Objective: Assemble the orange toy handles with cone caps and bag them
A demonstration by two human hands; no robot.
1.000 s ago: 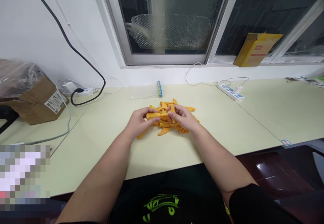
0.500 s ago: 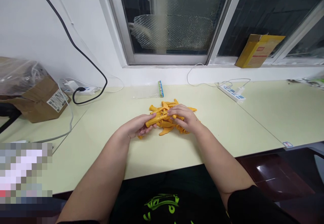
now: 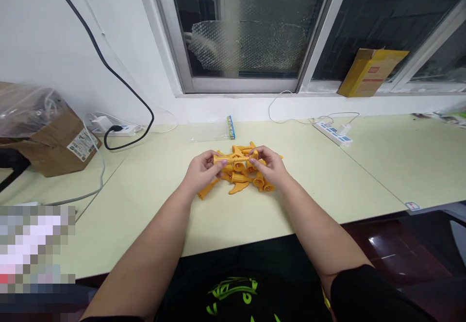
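Note:
Between my two hands, level above a pile, is a yellow-orange plastic piece (image 3: 235,159) with a thick tube-like end on the left and a slimmer right end. My left hand (image 3: 205,171) is closed on the thick end, thumb along its near side. At the other end, my right hand (image 3: 268,164) pinches the slim part with thumb and fingers. Beneath and behind lies the pile of similar yellow-orange plastic pieces (image 3: 238,187), some with hollow round ends, others with curved pointed tips. One piece (image 3: 206,191) sticks out at the lower left, below my left hand.
A clear plastic bag with a coloured header strip (image 3: 231,127) lies behind the pile. Power strips stand on the table at right (image 3: 333,133) and back left, with cables. A cardboard box (image 3: 54,142) is at left, and a yellow box (image 3: 373,73) leans against the window.
The held piece has been raised and turned from slanted to nearly level. My left hand moved up and forward; my right hand shifted its fingers to the slim end.

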